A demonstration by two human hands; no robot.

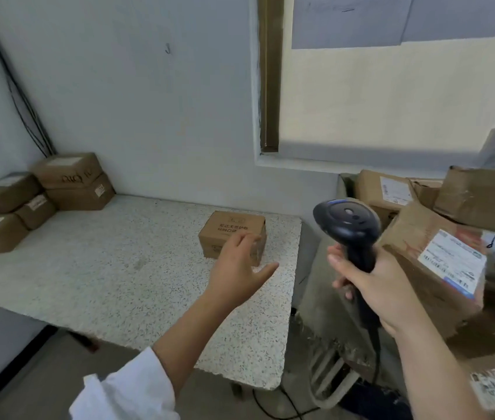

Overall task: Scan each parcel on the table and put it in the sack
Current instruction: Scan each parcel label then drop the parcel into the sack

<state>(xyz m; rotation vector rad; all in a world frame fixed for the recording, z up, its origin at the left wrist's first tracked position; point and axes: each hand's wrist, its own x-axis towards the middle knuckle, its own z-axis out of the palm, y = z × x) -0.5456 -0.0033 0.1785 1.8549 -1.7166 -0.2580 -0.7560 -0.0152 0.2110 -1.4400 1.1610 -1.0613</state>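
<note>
A small brown cardboard parcel (232, 230) with printed text sits near the right end of the speckled stone table (112, 268). My left hand (240, 268) hovers just in front of it, fingers spread and holding nothing. Off the table's right edge, my right hand (373, 286) grips the handle of a black barcode scanner (347, 224) held upright. Several more brown parcels (67, 180) are stacked in the table's far left corner. The grey sack (319, 286) stands right of the table, with labelled boxes (434, 268) piled in it.
A wall and a window sill (297, 165) run behind the table. The scanner's black cable (273, 404) trails on the floor below the table's right end. Black cables (19, 98) run down the left wall corner.
</note>
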